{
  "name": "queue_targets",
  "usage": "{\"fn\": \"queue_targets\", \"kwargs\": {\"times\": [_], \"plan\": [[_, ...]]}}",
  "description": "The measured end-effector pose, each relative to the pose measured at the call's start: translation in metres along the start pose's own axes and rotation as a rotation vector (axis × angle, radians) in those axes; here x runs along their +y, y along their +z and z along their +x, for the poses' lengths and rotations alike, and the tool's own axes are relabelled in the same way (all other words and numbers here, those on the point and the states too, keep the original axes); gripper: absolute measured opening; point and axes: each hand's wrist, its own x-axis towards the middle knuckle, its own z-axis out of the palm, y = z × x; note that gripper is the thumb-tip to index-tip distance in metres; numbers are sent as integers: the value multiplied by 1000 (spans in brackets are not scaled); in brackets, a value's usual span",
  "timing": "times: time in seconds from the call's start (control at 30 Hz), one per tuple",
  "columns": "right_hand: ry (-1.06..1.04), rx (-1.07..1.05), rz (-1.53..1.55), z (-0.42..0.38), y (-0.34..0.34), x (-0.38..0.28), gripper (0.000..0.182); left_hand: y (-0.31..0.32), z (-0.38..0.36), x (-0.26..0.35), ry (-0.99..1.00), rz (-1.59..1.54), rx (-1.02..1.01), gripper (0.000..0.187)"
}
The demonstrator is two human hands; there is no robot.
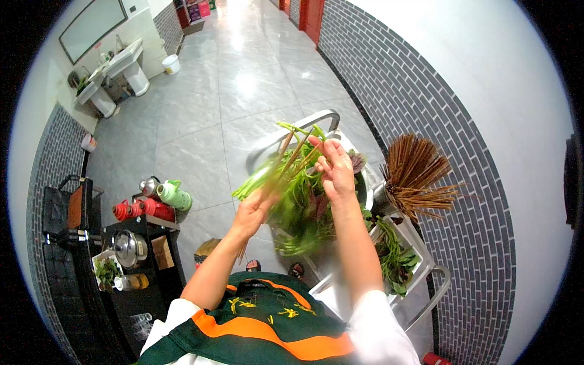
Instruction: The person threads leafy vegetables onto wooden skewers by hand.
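Note:
My left hand [258,210] is closed around thin brown skewers [286,149] and a bunch of leafy greens [298,207], whose pale stems point up and whose leaves hang down, partly blurred. Raised to the right of it, my right hand [336,170] has its fingers bent and pinched at the stem tips near the skewers' upper ends. Below both hands stands a cart with a metal handle [331,115]. More greens [395,255] with dark leaves lie in a white tray [420,267] on the cart's right side.
A metal bucket [382,201] holds a thick bundle of brown sticks [420,176] beside the brick-patterned wall. At left, a black table [161,292] carries a glass-lidded pot [129,248] and a jar [131,281]; red and green thermoses [174,194] stand behind. Washbasins [125,58] line the far-left wall.

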Motion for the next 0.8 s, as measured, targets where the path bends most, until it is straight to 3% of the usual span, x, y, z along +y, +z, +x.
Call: {"fn": "queue_targets", "kwargs": {"times": [0.13, 0.3, 0.63, 0.8], "plan": [[-7, 40, -49, 0, 1, 1, 9, 0, 3, -8, 177, 69, 27, 21], [33, 45, 53, -1, -3, 2, 9, 3, -3, 3, -41, -100, 98, 15], [25, 112, 21, -4, -2, 4, 9, 8, -1, -8, 194, 43, 127, 9], [59, 131, -10, -6, -1, 1, 9, 4, 0, -25, 142, 201, 166, 9]]}}
